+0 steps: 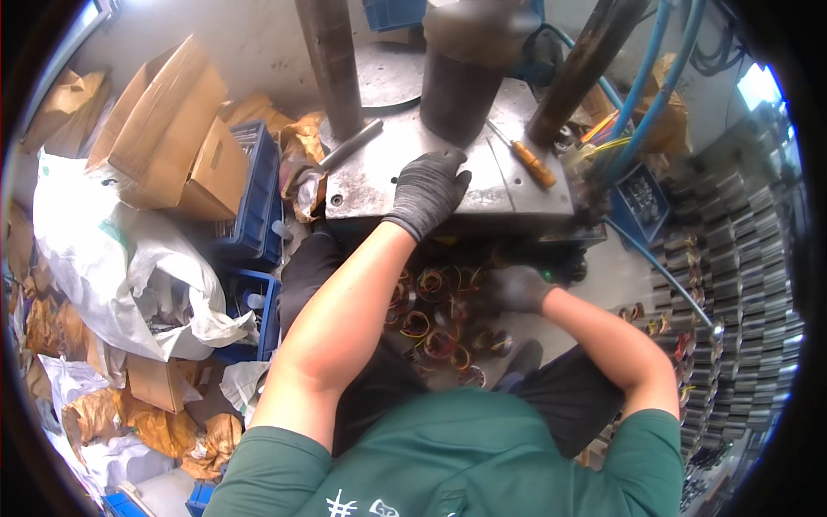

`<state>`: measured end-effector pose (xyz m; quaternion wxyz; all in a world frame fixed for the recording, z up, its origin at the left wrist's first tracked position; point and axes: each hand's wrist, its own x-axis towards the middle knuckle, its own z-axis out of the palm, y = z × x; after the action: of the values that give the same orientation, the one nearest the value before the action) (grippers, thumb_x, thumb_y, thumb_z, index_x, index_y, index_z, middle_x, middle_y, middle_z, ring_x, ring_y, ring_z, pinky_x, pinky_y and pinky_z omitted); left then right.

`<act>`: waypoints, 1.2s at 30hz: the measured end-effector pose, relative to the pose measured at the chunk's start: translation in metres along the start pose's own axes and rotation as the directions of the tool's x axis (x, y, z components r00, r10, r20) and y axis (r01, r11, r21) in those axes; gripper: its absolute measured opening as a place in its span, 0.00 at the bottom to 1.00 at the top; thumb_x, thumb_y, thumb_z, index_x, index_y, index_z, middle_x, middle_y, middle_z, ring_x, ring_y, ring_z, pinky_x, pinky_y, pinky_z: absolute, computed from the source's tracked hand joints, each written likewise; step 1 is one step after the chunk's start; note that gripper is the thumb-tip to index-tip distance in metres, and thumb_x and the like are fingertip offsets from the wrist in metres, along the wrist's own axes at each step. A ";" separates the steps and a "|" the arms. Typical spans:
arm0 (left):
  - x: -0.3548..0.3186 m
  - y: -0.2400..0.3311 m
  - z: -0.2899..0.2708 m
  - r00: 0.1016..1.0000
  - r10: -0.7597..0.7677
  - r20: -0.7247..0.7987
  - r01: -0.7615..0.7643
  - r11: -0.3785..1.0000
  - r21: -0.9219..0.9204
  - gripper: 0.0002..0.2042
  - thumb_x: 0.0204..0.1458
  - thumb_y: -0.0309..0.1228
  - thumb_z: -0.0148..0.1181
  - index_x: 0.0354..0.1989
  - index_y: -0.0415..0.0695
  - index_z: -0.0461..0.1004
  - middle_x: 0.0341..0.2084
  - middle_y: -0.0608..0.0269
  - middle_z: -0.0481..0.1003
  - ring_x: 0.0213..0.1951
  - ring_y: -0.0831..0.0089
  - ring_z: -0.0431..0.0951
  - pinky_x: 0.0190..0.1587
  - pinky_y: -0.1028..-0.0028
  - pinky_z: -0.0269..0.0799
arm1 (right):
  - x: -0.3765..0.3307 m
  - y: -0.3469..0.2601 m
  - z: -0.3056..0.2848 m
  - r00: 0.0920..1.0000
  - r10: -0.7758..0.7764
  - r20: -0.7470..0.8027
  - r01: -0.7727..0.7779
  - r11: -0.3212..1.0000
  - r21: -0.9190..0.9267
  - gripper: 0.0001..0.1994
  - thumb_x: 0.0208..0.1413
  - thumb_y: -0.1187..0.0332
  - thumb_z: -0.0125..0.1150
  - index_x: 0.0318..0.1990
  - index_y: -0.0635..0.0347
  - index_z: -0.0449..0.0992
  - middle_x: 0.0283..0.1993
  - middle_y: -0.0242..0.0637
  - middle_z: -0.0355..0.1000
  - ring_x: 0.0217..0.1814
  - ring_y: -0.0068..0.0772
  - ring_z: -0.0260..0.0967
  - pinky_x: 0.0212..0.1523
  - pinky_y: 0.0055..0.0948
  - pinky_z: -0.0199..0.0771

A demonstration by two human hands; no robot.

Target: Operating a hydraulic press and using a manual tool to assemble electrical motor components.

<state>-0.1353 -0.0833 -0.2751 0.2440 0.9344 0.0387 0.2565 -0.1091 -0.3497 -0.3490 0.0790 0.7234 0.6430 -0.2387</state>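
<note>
My left hand (429, 194), in a dark grey knit glove, rests over the steel press table (357, 185), just in front of the dark vertical cylinder (461, 99). Its fingers are curled in; what they hold, if anything, is hidden beneath them. Below the table's front edge, my right hand (515, 289), also gloved, reaches down beside several round wire-wound motor parts (439, 343) with coloured leads. Motion and shadow smear its fingers, so its grip does not show. On the table, a screwdriver with a wooden handle (534, 164) lies to the right and a metal rod (351, 144) to the left.
Two thick steel columns (332, 69) flank the cylinder. At left stand cardboard boxes (159, 129), blue crates (263, 185) and a white sack (129, 258). Stacked metal cores (741, 284) fill the right side, near blue hoses (650, 95) and a blue bin (639, 202).
</note>
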 end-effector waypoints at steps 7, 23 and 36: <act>-0.015 0.032 -0.019 0.990 -0.109 0.093 0.129 0.959 -0.252 0.18 0.58 0.34 0.68 0.55 0.43 0.75 0.38 0.54 0.82 0.39 0.60 0.84 0.48 0.63 0.80 | -0.081 -0.025 -0.066 0.731 0.593 -0.338 0.188 0.301 0.935 0.16 0.65 0.54 0.64 0.49 0.57 0.80 0.37 0.27 0.75 0.43 0.21 0.73 0.43 0.27 0.74; -0.044 0.099 -0.018 0.911 0.026 0.412 0.404 0.149 -0.902 0.33 0.57 0.32 0.72 0.69 0.41 0.63 0.57 0.57 0.74 0.60 0.72 0.74 0.61 0.69 0.75 | -0.085 -0.040 -0.111 0.669 0.609 -0.425 0.612 -0.129 0.780 0.29 0.67 0.47 0.59 0.66 0.58 0.67 0.54 0.33 0.73 0.51 0.24 0.72 0.55 0.28 0.75; -0.049 0.095 -0.017 0.992 -0.100 0.083 0.125 0.916 -0.381 0.19 0.47 0.24 0.71 0.48 0.41 0.74 0.39 0.49 0.78 0.43 0.57 0.82 0.48 0.63 0.78 | -0.054 -0.058 -0.109 0.653 0.659 -0.373 0.451 0.057 0.891 0.28 0.68 0.46 0.58 0.62 0.60 0.69 0.53 0.34 0.72 0.55 0.22 0.66 0.60 0.28 0.68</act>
<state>-0.1911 -0.1692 -0.2399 0.4383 0.8719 0.0336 0.2158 -0.1422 -0.3427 -0.2180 -0.6866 0.6421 0.1944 -0.2801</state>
